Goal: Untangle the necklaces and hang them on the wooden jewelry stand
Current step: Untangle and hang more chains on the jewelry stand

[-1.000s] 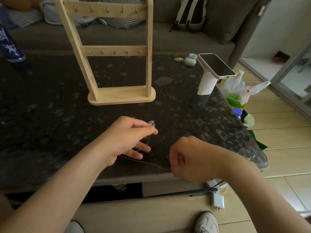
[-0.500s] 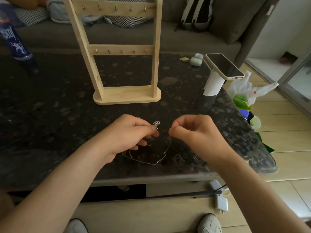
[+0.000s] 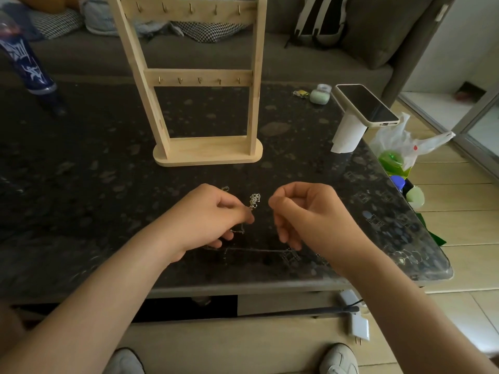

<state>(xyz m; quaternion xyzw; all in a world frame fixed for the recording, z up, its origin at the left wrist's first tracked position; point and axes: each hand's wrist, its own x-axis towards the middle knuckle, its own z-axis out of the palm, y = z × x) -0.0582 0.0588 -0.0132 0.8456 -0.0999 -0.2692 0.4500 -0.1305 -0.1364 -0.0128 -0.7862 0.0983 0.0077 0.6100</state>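
**Over the dark table's [image 3: 81,184] near edge: untangling under way**

The left hand [image 3: 216,220] pinches the tangled necklaces [image 3: 239,231], a silver knot [image 3: 254,201] showing past its fingertips; one chain [image 3: 259,249] trails on the table below. The right hand [image 3: 305,211] is curled, thumb to forefinger; whether it holds a strand I cannot tell. The wooden jewelry stand [image 3: 208,153] behind has bare hooks [image 3: 199,80]. Next, likely: tease one strand free, gently.
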